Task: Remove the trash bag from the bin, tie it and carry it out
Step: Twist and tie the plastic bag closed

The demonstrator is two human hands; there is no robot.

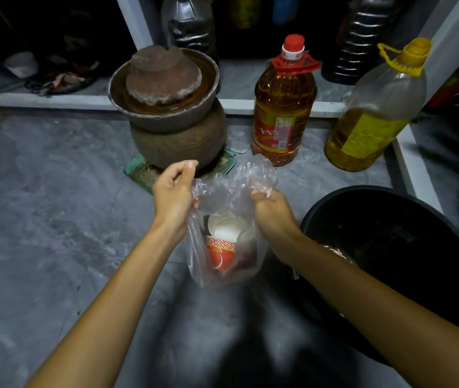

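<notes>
While your two hands hold it up between them, the clear trash bag (224,219) hangs above the grey floor (54,191), outside the black bin (396,247) and just to the left of it; your left hand (173,191) has its fingers curled and pinched on the bag's left edge; your right hand (271,211) is closed on a bunched piece of the bag's right edge, with a loose flap of plastic rising above the knuckles; the bag's mouth gapes between the two grips and is not yet tied. Through the plastic you can see a red patterned paper cup (221,253) standing low in the bag, with crumpled white paper (226,226) on top of it; the rest of the contents are too blurred to name. Beyond your hands a brown clay jar (177,130) sits on a green mat (138,172), its lid resting in the wide rim; to its right stands an oil bottle with a red cap (282,107); further right leans a second oil bottle with a yellow cap (376,116), only partly full; behind them, on a low shelf, dark bottles (191,26) stand in shadow. Your shadow falls across the floor beneath the bag.
</notes>
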